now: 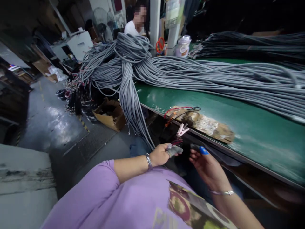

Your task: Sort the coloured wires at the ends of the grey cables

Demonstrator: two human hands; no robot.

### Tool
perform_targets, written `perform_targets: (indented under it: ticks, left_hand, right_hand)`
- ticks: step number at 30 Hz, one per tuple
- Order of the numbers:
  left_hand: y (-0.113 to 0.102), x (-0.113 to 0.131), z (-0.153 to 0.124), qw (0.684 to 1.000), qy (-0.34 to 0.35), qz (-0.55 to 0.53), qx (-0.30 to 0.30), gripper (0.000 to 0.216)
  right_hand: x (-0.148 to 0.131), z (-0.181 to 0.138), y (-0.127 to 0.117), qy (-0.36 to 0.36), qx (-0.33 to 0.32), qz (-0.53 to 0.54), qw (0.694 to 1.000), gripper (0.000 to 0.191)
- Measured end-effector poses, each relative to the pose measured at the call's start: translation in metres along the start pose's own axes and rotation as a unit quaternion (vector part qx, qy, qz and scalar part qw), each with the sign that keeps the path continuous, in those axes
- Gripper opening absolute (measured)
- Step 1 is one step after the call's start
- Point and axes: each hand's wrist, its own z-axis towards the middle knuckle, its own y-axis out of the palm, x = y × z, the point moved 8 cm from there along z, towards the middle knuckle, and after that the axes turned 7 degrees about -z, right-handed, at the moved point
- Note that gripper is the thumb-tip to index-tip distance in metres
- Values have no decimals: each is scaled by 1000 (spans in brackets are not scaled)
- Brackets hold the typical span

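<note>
My left hand point(164, 154), a grey cot on its thumb, is closed near the lower end of the hanging grey cables point(130, 95). One cable runs down into its grip, and dark red wires point(176, 141) show just above the fingers. To its right, apart from it, my right hand point(207, 163) has its fingers curled towards the thumb, which wears a dark cot and blue tape. Whatever it may pinch is too small to make out. A pale pink clip point(182, 130) stands above both hands at the table edge.
On the green table point(257, 143) lie a taped wooden board point(207, 124) with red and black leads, and long grey cables point(214, 74). A plastic jar point(183, 46) stands behind. Left below is a cardboard box point(111, 114). Another person point(133, 28) is at the back.
</note>
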Motion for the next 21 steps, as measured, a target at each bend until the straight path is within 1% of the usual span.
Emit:
perform_targets:
  ticks: [1,3,5,6,8,9,11,13,14,16,19,20,21]
  left_hand:
    - [4,-6,-3,999,-25,20,-20,29]
    - [13,-13,-9,993,-60,78,-65,19]
    - [19,-12,-15,982,-56,145,-104,11]
    - [21,-10,-17,978,-44,171,-114,13]
    - [22,-5,-18,973,-31,196,-118,18]
    - [20,-6,-19,973,-37,195,-114,17]
    - [17,-11,-20,975,-77,178,-109,12]
    - [15,-19,-21,975,-120,150,-108,8]
    - [14,-21,-22,976,-132,133,-110,7]
    - [13,-21,-23,981,-135,88,-111,7]
    - [13,-16,-26,985,-128,-16,-112,28]
    - [12,-13,-27,984,-127,-48,-112,35]
    - [10,-9,-28,984,-122,-73,-109,41]
  right_hand:
    - [1,-5,-3,1,10,-15,1000,26]
    - [0,-16,-2,-12,3,-65,998,22]
    - [-5,-26,2,-34,-14,-130,991,22]
    - [-9,-32,6,-52,-26,-168,984,24]
    - [-17,-41,16,-97,-57,-244,963,27]
    - [-21,-46,23,-120,-76,-275,951,28]
    - [-26,-53,37,-157,-112,-311,931,30]
    - [-30,-55,49,-181,-131,-323,920,30]
    - [-32,-55,53,-189,-133,-325,917,30]
    - [-35,-53,60,-200,-131,-327,915,30]
    - [-38,-51,72,-202,-154,-315,914,26]
    - [-40,-50,74,-206,-152,-307,917,26]
    - [-40,-49,76,-197,-159,-300,920,25]
